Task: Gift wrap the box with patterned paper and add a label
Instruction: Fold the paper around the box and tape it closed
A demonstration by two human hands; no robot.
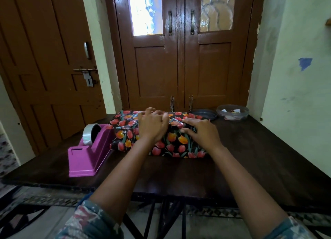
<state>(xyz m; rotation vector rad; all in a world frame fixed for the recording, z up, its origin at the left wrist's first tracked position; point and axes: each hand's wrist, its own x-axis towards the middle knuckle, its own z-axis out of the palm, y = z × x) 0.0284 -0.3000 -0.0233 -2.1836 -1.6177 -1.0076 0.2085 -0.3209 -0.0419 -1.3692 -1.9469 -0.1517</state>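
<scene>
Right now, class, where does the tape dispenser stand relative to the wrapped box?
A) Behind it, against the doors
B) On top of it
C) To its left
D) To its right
C: the purple tape dispenser stands on the table to the left of the box, close beside its left end.

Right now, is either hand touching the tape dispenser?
No, the left hand and the right hand are both on the wrapped box, while the tape dispenser stands untouched to their left.
</scene>
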